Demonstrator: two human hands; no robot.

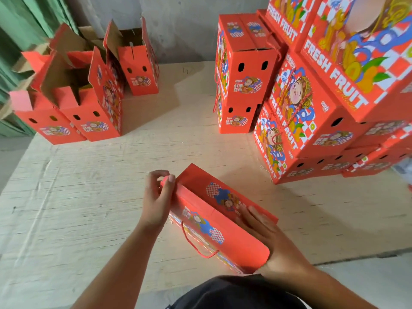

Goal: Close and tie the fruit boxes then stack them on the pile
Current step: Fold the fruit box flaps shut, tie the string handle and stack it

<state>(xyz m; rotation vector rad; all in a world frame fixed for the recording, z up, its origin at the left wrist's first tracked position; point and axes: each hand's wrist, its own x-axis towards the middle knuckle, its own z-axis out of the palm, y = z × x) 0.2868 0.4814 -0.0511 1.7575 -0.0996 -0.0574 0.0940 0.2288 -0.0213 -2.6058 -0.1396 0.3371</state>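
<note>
1. Fruit box (214,221): red printed carton lying at the near middle of the table (89,197), directly in front of the person; its top flaps are coming together along a slanted seam. This box is serving as the landmark below.
2. Cord handle (196,244): red loop hanging down the box's near-left side.
3. Left hand (159,195): curling its fingers and thumb round the far-left end of the box's top, pinching the red end flap there.
4. Right hand (265,233): lying flat with straight fingers on the near-right part of the box's top, pressing the flap down, gripping nothing.
5. Pile (323,97): closed red boxes marked "FRESH FRUIT", stacked several high, standing beyond the landmark box and to its right, well apart from it.
6. Two upright closed boxes (243,74): one resting on the other, standing at the pile's left edge, beyond the landmark box.
7. Open boxes (84,92): a group with flaps standing up, sitting beyond the landmark box and far to its left.
8. Dark clothing (234,293): showing nearer than the landmark box, at the bottom edge.
</note>
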